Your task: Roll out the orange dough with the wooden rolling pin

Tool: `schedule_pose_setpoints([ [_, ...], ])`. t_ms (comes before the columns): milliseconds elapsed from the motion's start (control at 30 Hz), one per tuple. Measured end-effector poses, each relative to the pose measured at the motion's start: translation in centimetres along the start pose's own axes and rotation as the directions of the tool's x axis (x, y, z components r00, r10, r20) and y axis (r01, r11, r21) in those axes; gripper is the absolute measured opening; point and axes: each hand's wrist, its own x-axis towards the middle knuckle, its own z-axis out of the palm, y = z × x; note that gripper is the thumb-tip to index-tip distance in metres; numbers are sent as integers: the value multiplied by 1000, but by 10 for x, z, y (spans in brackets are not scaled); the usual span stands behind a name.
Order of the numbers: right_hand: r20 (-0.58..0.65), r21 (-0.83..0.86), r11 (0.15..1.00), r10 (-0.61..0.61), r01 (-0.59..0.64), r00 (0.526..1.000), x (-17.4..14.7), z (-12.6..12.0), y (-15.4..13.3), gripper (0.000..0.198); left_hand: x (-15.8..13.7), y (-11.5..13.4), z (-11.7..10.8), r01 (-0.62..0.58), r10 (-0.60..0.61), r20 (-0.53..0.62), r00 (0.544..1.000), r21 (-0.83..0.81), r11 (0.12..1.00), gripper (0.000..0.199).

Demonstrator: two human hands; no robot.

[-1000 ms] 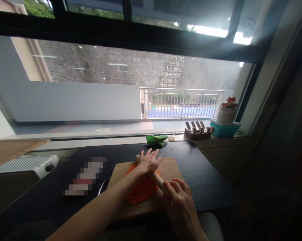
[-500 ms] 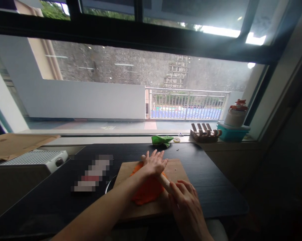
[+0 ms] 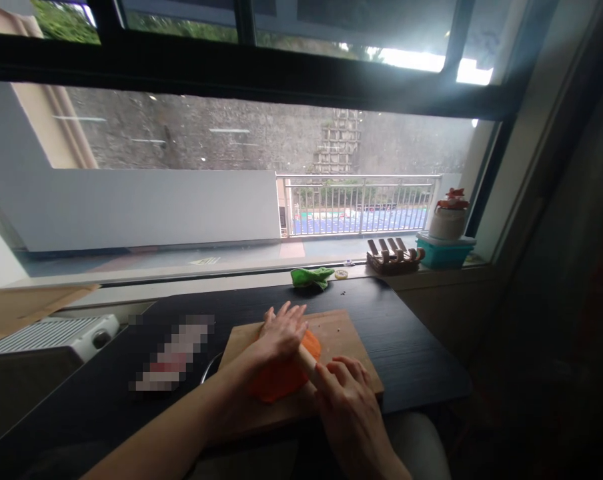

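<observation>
A pale rolling pin (image 3: 307, 364) lies slantwise across a flattened orange dough-like sheet (image 3: 280, 381) on a wooden board (image 3: 331, 327). My left hand (image 3: 285, 331) rests flat on the pin's far part with its fingers stretched out, covering that end. Nearer to me, my right hand (image 3: 349, 400) has its fingers bent over the near end of the pin. Some of the orange sheet shows on both sides of the pin; my left hand and forearm hide the rest.
The board lies on a black table (image 3: 411, 353). A green cloth (image 3: 311, 277) and a tape roll (image 3: 341, 274) sit near its far edge. A brown rack (image 3: 394, 260) and a teal box (image 3: 444, 253) with a jar (image 3: 447, 223) on top occupy the windowsill. A radiator (image 3: 56, 333) is at left.
Both hands have shifted left across the board with the rolling pin, and more orange shows to its right. The camera view has turned slightly.
</observation>
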Motion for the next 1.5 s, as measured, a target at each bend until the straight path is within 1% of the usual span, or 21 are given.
schedule_pose_setpoints([
  [100,40,28,1000,1,-2,999,1,0,-12,34,-17,-15,3,13,-13,-4,1000,6,1000,57],
  [167,49,32,999,-2,0,999,2,0,-12,30,-16,-15,4,15,-15,-1,1000,5,1000,57],
  [233,32,23,999,23,-23,999,3,0,-4,26,-2,-5,3,18,-18,-4,1000,2,1000,57],
  [367,-27,-10,997,78,-79,997,4,0,20,28,45,28,4,45,-44,19,999,-56,997,61],
  [433,-53,-19,997,67,-68,996,3,0,30,29,65,41,5,43,-39,46,998,-79,996,64],
  [500,-81,-28,998,51,-54,995,2,0,35,29,76,49,6,30,-24,71,997,-82,996,65],
  [567,-91,-36,999,34,-38,995,0,0,35,30,76,49,7,23,-17,80,997,-73,997,64],
  [633,-92,-46,998,29,-33,995,0,0,30,32,67,42,7,29,-24,67,997,-67,997,62],
  [767,-17,-85,996,-24,22,1000,0,-3,22,30,45,26,4,88,-85,38,996,-63,994,66],
  [833,2,-104,994,-39,39,999,1,-2,23,28,43,22,3,121,-119,43,992,-52,991,68],
  [933,-36,-120,991,-62,57,997,1,1,28,31,55,26,3,135,-132,52,990,-46,990,66],
  [1033,-127,-132,991,-46,29,991,3,5,37,33,75,36,7,90,-88,34,996,-79,993,65],
  [1100,-159,-154,988,-41,16,986,4,7,46,31,86,44,10,61,-59,17,998,-109,992,64],
  [1200,-93,-209,973,-122,101,988,5,6,60,30,93,50,13,18,-25,-37,999,-156,988,63],
  [1267,-50,-234,960,-171,155,984,5,6,65,36,88,49,13,12,-21,-51,998,-177,984,63],
  [1333,-33,-235,954,-197,184,980,2,8,61,41,76,41,11,42,-52,-52,997,-178,983,61],
  [1433,-31,-199,964,-186,177,982,-1,12,42,40,43,20,8,79,-96,-102,990,-159,984,55],
  [1500,-33,-167,974,-162,155,986,1,13,28,39,17,1,6,62,-82,-128,988,-149,987,52],
])
